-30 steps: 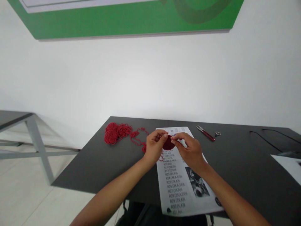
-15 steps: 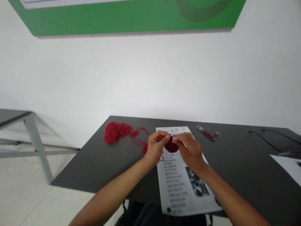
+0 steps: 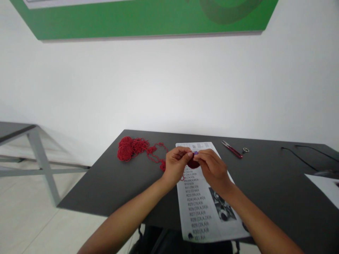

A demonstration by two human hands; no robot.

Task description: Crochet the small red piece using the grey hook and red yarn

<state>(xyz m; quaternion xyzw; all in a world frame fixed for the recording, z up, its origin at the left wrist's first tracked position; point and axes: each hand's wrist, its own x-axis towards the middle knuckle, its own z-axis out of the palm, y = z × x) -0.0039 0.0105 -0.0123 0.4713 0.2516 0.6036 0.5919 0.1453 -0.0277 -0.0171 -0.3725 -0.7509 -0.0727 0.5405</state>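
We judge the dark red crocheted piece [image 3: 193, 163] soft, light and easily stretched, best pinched at its top edge; it hangs between the hands above the printed sheet [image 3: 197, 204]. Our left hand [image 3: 174, 164] has thumb and fingertips closed on that edge; our right hand [image 3: 214, 169] pinches at the small purple item [image 3: 196, 153], its exact grip unclear.

Red yarn [image 3: 125, 149] showing bright against a dark grey surface [image 3: 106, 183], black print patterning white paper [image 3: 196, 204], green bordering the sign [image 3: 132, 24]
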